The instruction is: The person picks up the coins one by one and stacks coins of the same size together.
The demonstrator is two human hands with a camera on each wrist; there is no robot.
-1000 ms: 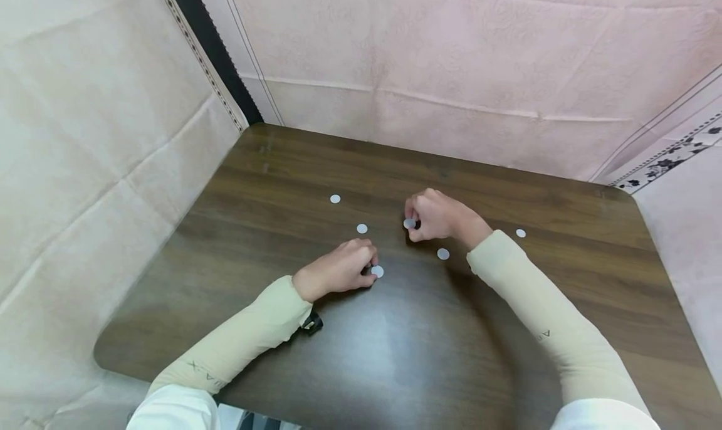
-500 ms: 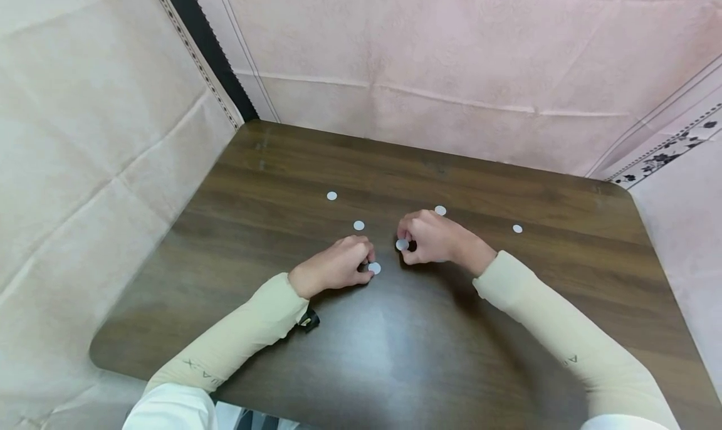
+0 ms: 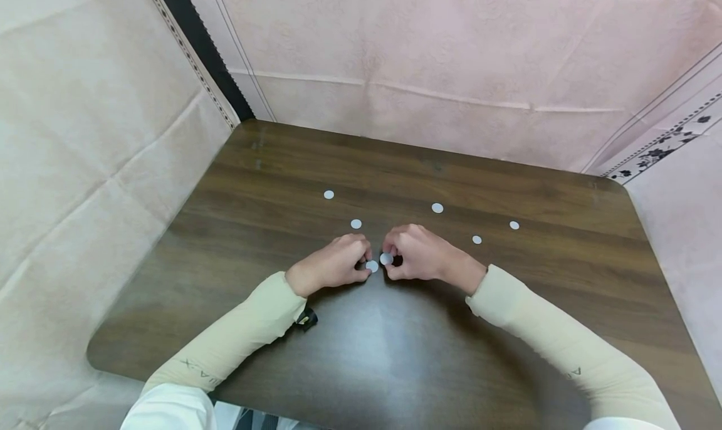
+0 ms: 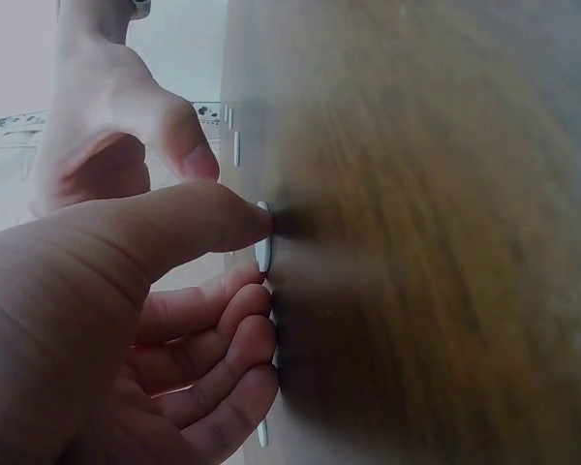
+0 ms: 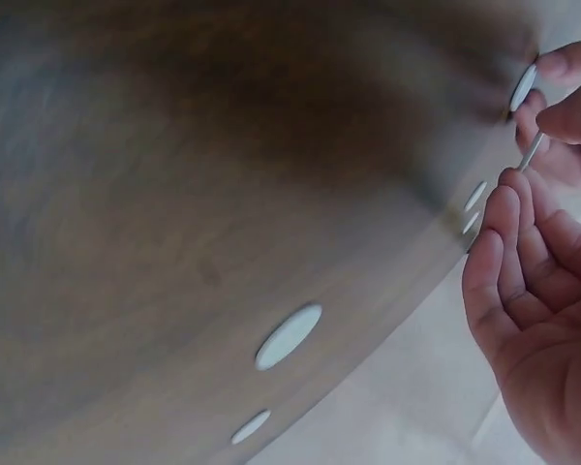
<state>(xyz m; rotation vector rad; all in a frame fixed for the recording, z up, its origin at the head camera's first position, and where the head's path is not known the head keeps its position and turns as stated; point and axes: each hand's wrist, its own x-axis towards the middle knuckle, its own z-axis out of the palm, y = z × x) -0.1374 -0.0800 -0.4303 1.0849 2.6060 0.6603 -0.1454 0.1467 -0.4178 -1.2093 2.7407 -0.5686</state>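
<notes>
My left hand [image 3: 331, 265] pinches a thin white disc [image 3: 371, 266] between thumb and fingertips, low at the tabletop. In the left wrist view that disc [image 4: 263, 237] shows edge-on, with the thumb at one side and the index finger at the other. Just to the right, my right hand [image 3: 423, 254] holds a second white disc [image 3: 386, 259] by its edges, close beside the first. The right wrist view shows this held disc [image 5: 532, 149] as a thin line tilted up from the table, while the left hand's disc [image 5: 524, 87] lies flatter beyond it.
Several more white discs lie scattered on the dark wooden table [image 3: 361, 367]: a far left disc [image 3: 329, 194], one disc [image 3: 356, 224] behind my left hand, and others to the right, such as a disc [image 3: 437, 208]. Pale cloth [image 3: 451, 54] hangs behind the table.
My right hand has come left and nearer to me, carrying its disc up beside the left hand's disc. The left hand has stayed in place.
</notes>
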